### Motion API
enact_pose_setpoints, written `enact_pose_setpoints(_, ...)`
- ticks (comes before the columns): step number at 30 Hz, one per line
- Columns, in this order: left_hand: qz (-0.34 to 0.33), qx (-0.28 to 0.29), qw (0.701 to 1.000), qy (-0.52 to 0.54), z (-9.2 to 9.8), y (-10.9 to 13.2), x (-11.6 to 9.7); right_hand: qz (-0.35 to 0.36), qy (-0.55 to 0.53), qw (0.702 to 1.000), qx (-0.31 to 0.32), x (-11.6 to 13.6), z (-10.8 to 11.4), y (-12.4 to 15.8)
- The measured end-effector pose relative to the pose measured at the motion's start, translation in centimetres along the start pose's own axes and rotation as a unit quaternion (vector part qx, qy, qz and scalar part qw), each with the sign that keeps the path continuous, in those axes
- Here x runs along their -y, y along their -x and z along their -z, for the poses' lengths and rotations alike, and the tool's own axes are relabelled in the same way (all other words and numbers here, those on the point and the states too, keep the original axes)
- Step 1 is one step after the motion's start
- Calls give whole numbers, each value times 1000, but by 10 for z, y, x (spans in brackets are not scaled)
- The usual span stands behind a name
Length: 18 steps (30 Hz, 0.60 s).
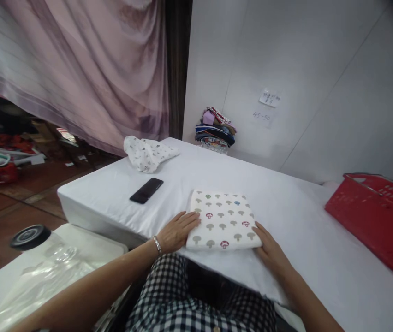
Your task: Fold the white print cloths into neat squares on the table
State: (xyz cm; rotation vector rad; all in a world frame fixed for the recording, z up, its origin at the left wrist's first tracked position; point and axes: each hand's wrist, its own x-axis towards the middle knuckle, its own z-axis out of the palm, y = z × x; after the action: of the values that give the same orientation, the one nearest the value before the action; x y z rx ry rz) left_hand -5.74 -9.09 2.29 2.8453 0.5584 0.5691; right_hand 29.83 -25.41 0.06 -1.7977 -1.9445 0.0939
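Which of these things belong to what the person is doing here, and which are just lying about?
In hand, it seems:
folded mushroom-print cloth
left hand, resting on its left edge
right hand, touching its right edge
white-covered table beneath

Probably just lying about:
black phone
crumpled printed cloth
stacked fabrics
red basket

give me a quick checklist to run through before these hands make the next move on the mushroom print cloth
1. Left hand on the folded mushroom-print cloth, at its left edge: ok
2. Right hand touching the cloth's right edge: ok
3. Folded cloth resting on the white-covered table: ok
4. Phone clear of the folded cloth: ok
5. Other white patterned cloth lying flat: not ok, crumpled beyond the phone
6. Inner layers smooth: cannot tell, hidden
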Motion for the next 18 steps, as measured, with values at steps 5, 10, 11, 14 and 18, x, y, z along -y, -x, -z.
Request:
enact_pose_setpoints(5, 11, 2, 1000, 23, 3, 2, 2, 40, -40, 997, -55, 11, 22, -15)
enact_pose_setpoints(10, 4, -11, 998, 60, 5, 5, 4, 40, -119, 990, -63, 31, 44, -36)
enact_pose_setpoints(11, 13, -29, 997, 72, 6, 5, 4, 25, -132, 989, -62, 35, 47, -39)
enact_pose_setpoints(14, 112, -117, 978, 129, 16, -4, 1, -38, -168, 981, -90, 44, 56, -49)
enact_pose_setpoints(18, 250, -238, 913, 216, 52, -38, -15, -76, -255, 942, -206, 60, 78, -68)
